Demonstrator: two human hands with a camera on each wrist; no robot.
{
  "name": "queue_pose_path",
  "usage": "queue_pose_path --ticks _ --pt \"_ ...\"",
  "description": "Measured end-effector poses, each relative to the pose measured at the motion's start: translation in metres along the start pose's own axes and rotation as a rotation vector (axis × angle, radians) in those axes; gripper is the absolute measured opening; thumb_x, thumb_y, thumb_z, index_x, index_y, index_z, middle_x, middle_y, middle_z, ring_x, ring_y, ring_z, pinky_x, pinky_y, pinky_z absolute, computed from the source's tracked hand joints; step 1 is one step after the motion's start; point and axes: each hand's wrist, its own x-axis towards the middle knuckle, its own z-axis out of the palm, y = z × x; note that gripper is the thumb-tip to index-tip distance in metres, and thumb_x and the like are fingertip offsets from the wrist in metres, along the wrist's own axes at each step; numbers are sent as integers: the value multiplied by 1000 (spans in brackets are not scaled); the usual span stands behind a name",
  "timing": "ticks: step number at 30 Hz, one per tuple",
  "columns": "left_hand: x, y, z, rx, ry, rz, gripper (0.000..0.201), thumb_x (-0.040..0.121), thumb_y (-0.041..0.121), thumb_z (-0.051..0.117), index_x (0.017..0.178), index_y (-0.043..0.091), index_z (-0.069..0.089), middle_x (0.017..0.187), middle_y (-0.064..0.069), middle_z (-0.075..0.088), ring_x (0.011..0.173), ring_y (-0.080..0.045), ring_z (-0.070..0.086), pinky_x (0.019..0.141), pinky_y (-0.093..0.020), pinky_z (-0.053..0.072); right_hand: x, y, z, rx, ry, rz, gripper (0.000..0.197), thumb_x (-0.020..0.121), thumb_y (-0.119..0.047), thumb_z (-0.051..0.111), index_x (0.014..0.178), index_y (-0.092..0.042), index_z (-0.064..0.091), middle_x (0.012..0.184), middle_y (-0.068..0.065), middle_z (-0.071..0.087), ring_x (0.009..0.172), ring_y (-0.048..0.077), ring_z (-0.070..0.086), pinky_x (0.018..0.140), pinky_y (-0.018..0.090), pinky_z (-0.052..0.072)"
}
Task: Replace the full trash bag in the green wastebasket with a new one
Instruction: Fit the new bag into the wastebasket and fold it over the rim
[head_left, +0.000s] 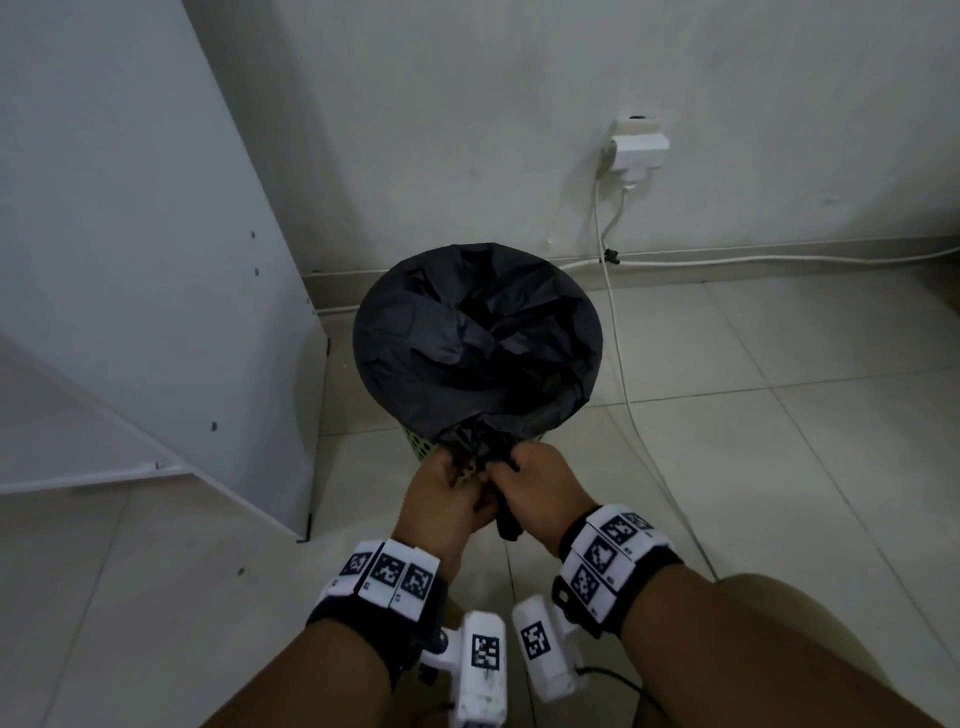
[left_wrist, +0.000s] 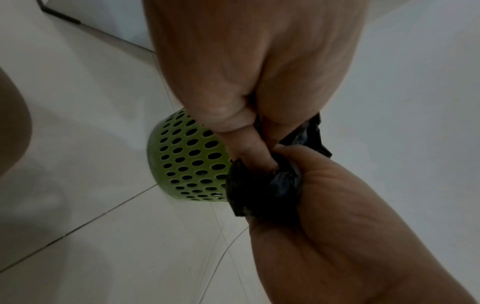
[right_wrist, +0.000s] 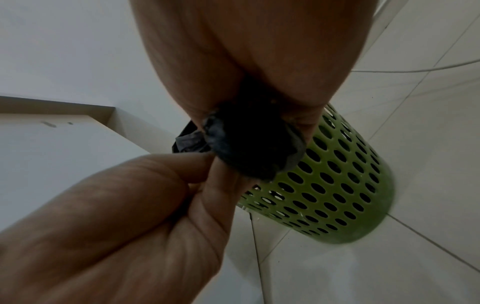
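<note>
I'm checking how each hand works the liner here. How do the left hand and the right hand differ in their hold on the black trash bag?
The left hand pinches a gathered bit of the black trash bag with its fingertips; the right hand closes its whole fist round a bunch. A loose tail of bag hangs below the right hand, none below the left. Both grip at the near rim of the green wastebasket.

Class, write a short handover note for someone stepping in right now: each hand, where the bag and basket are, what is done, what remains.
Left hand: grips gathered slack of the black bag.
Right hand: grips the same bunch beside it.
Green wastebasket: upright on the floor by the wall, bag stretched over its rim.
Done: bag fitted over the rim, slack gathered at the near side.
Left: probably tie off the slack. Whether this is the new bag cannot be told.
</note>
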Motion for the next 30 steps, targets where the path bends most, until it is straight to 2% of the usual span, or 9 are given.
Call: queue_pose_path --ticks 5,8,11,15,19,22,24,27,30 --pt "6 7 -2 5 46 17 18 91 -9 57 108 -12 58 67 -11 68 54 -13 67 50 -21 51 5 2 2 133 -22 90 40 93 -23 57 74 11 55 64 16 50 60 22 49 60 35 39" --pt "7 12 -5 -13 77 -3 17 89 -9 61 103 0 67 87 -21 75 71 -24 75 59 -28 59 2 3 -1 192 -33 96 37 93 -25 61 84 11 62 73 15 56 66 18 53 63 32 41" --pt "12 13 -11 60 64 -5 15 85 -8 63 93 1 72 82 -21 74 71 -30 73 63 -33 59 0 3 -4 167 -100 49 20 87 -18 67 89 1 70 79 15 70 69 14 61 63 29 48" --pt "23 13 -20 151 116 -13 21 80 3 77 100 2 71 87 -18 75 72 -24 68 65 -31 55 3 12 -8 49 60 32 12 77 -9 67 73 3 67 67 19 68 56 18 60 57 40 54" --pt "36 12 -28 81 140 -66 26 85 -4 66 110 2 67 94 -13 74 76 -18 69 64 -27 56 4 22 -12 -132 175 -38 10 83 -13 64 76 -11 70 64 -2 65 57 8 58 53 10 40" --pt "44 16 -35 99 171 -63 23 86 -6 58 106 2 65 97 -15 71 82 -24 66 68 -33 55 3 25 -12 -104 215 -20 19 91 -8 57 88 -12 75 63 -6 65 56 -2 57 56 3 40" --pt "49 19 -39 147 162 -48 20 83 -3 62 100 6 65 95 -15 70 77 -23 65 61 -31 53 8 28 -12 -90 248 40 19 92 -10 56 91 -8 76 71 0 69 62 3 59 55 4 39" --pt "54 23 -44 227 191 -33 18 87 -8 57 97 6 64 87 -13 67 68 -20 61 51 -26 50 17 30 -8 -93 265 75 20 90 -12 57 90 -6 76 84 10 75 79 23 68 65 20 42" --pt "55 25 -46 292 196 -3 21 84 0 63 104 2 66 97 -15 72 79 -24 67 61 -33 58 20 30 -5 -90 301 77 17 87 -12 56 88 -7 73 83 11 74 79 27 68 66 25 46"
